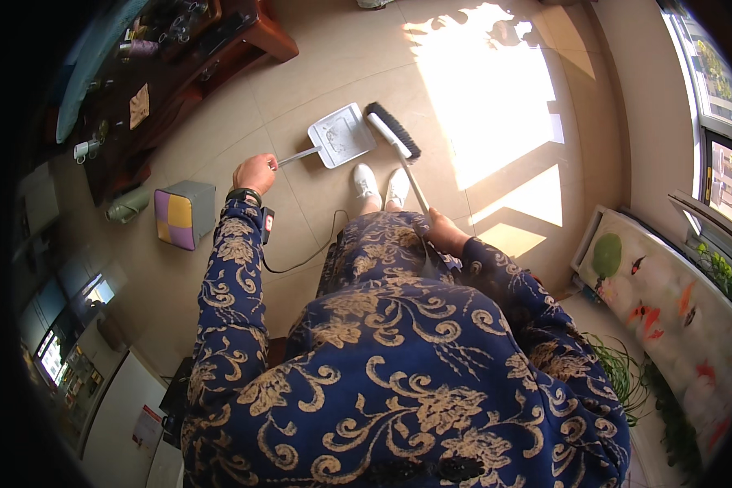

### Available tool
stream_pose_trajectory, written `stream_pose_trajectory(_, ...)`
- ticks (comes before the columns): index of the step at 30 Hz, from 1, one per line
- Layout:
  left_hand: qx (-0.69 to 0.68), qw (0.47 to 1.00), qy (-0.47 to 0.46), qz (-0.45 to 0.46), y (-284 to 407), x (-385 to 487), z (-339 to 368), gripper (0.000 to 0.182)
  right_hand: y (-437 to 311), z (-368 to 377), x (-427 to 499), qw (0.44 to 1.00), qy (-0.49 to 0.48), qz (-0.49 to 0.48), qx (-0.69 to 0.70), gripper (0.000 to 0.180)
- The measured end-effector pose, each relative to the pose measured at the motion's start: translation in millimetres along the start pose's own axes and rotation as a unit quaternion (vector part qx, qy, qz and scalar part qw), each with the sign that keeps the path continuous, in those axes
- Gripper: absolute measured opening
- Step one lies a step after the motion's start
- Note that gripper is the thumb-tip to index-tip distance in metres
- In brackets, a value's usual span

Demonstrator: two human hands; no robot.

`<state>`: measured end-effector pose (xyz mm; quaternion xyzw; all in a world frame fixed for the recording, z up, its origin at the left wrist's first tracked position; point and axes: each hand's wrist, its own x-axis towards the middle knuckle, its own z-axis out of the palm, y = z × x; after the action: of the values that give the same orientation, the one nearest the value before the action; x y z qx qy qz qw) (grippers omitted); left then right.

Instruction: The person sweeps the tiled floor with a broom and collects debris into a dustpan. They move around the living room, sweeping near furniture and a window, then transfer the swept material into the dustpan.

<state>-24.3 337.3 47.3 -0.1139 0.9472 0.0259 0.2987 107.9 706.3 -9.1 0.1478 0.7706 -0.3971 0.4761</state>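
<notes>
My left hand (255, 174) grips the handle of a white long-handled dustpan (352, 135). Some dark debris lies in its pan, whose open side faces the broom. My right hand (445, 232) is closed around the pole of a broom (396, 133) with a white head and dark bristles. The broom head is just right of the dustpan's edge, a small gap apart from it. Both tools are at the tiled floor (305, 207), beyond my white shoes (366, 181).
Left are a checkered bin (175, 219), a green flask (128, 206) and a dark wooden table (189, 79) with cups and a cloth. A cable (299, 266) trails on the floor near my legs. A fish-patterned panel (665, 305) and green plants (616, 366) stand at right, below a window (729, 122).
</notes>
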Motion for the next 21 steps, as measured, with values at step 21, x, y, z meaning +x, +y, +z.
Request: stream_pose_trajectory(21, -0.249, 0.961, -0.023, -0.115, -116.3, -100.6, 68.8, 0.01, 178.7, 2.0, -120.1, 0.929, 0.019, 0.118, 0.349, 0.011)
